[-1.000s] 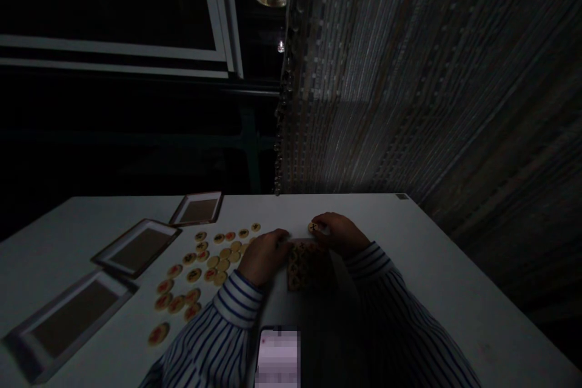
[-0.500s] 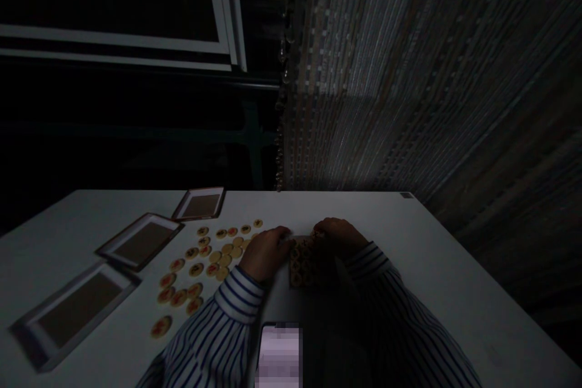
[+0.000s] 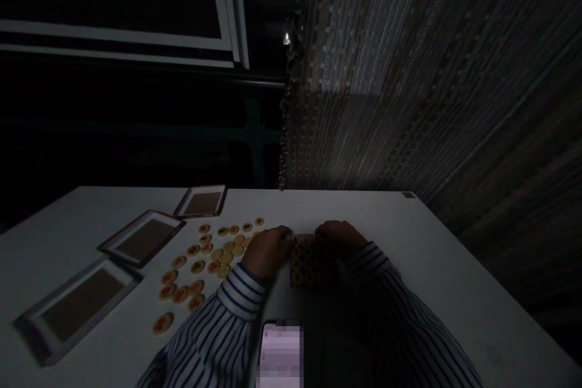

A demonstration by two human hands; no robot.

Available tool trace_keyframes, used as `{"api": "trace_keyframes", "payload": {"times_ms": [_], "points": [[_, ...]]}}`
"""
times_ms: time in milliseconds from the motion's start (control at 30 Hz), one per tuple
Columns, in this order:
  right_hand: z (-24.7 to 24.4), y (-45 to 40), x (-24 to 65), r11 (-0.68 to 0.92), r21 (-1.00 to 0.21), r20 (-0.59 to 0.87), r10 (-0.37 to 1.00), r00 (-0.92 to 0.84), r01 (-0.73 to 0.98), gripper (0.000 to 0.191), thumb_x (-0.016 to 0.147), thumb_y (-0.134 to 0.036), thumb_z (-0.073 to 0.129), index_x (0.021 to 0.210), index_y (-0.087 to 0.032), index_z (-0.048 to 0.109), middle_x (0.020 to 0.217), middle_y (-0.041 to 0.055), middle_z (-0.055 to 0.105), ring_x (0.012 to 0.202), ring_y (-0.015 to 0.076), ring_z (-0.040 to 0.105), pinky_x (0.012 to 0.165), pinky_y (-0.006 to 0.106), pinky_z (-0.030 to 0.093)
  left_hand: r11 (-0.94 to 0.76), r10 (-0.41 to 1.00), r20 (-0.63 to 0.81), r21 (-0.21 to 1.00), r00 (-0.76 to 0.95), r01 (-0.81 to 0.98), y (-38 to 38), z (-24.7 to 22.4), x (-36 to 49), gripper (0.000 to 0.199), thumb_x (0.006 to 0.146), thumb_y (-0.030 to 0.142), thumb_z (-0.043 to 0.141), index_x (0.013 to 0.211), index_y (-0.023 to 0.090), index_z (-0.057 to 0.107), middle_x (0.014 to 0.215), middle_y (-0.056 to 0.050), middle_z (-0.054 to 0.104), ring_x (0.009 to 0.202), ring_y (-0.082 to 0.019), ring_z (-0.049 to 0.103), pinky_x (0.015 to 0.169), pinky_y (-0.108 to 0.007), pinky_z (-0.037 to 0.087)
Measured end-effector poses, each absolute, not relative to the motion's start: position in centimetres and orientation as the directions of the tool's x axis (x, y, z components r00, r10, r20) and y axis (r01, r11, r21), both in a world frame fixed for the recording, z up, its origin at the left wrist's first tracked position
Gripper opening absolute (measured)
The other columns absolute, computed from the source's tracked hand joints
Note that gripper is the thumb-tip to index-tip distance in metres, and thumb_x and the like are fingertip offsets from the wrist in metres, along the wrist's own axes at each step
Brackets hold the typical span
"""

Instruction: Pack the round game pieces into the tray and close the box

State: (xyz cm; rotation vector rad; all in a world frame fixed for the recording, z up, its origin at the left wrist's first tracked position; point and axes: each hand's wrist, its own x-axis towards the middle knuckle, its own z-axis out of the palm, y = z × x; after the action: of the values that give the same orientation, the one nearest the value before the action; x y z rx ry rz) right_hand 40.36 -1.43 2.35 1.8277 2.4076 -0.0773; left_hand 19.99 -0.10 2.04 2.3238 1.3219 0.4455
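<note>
Between my hands lies a small shallow box (image 3: 297, 279) with round Chinese chess pieces (image 3: 310, 265) set in it in rows; its right part is lost in shadow. My left hand (image 3: 268, 251) is closed, its fingertips at the box's upper left edge. My right hand (image 3: 341, 237) bends over the upper right corner with its fingers pressed together; what they may pinch is too dark to make out. Left of my left hand, several loose Chinese chess pieces (image 3: 197, 267) are spread on the white table (image 3: 377, 209), some with red or black characters up, others plain side up.
Three flat framed trays or lids stand along the left: a near one (image 3: 82, 303), a middle one (image 3: 140, 236) and a far one (image 3: 202, 201). A phone (image 3: 279, 354) with a lit screen lies at the near edge. Behind the table hangs a string curtain (image 3: 364, 73).
The view has shifted slightly. My right fingertips have settled at the box's upper right corner, while my left hand keeps its place at the left edge.
</note>
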Motion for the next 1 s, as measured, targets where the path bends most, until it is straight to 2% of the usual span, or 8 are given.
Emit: {"api": "trace_keyframes", "payload": {"times_ms": [400,733,1000], "points": [[2.13,-1.45,40.38,0.267,0.045,-0.118,0.958,-0.260,0.963,0.028,0.081,-0.032,0.041,0.091,-0.022,0.065,0.090,0.0092,0.065,0.084,0.0220,0.060,0.067,0.030,0.043,-0.420,0.875,0.020,0.527,0.483,0.739,-0.32,2.57,20.07,0.032,0.081,0.035,0.043,0.105,0.021,0.057,0.101,-0.007,0.064,0.094,-0.019,0.057,0.077,-0.027,0.040],[1.99,-1.37,40.40,0.278,0.052,-0.116,0.956,-0.271,0.959,0.029,0.082,-0.031,0.040,0.093,-0.021,0.064,0.091,0.0091,0.065,0.085,0.0215,0.061,0.067,0.029,0.043,-0.448,0.865,0.039,0.511,0.501,0.734,-0.40,2.66,20.08,0.031,0.081,0.036,0.042,0.101,0.020,0.059,0.097,-0.008,0.065,0.090,-0.020,0.059,0.073,-0.027,0.041],[1.88,-1.29,40.44,0.275,0.051,-0.129,0.955,-0.267,0.960,0.028,0.081,-0.030,0.041,0.097,-0.022,0.063,0.092,0.0088,0.065,0.085,0.0216,0.061,0.069,0.030,0.043,-0.444,0.866,0.037,0.516,0.498,0.733,-0.27,2.54,20.01,0.031,0.081,0.034,0.043,0.104,0.020,0.058,0.100,-0.007,0.064,0.094,-0.020,0.057,0.079,-0.028,0.039]]}}
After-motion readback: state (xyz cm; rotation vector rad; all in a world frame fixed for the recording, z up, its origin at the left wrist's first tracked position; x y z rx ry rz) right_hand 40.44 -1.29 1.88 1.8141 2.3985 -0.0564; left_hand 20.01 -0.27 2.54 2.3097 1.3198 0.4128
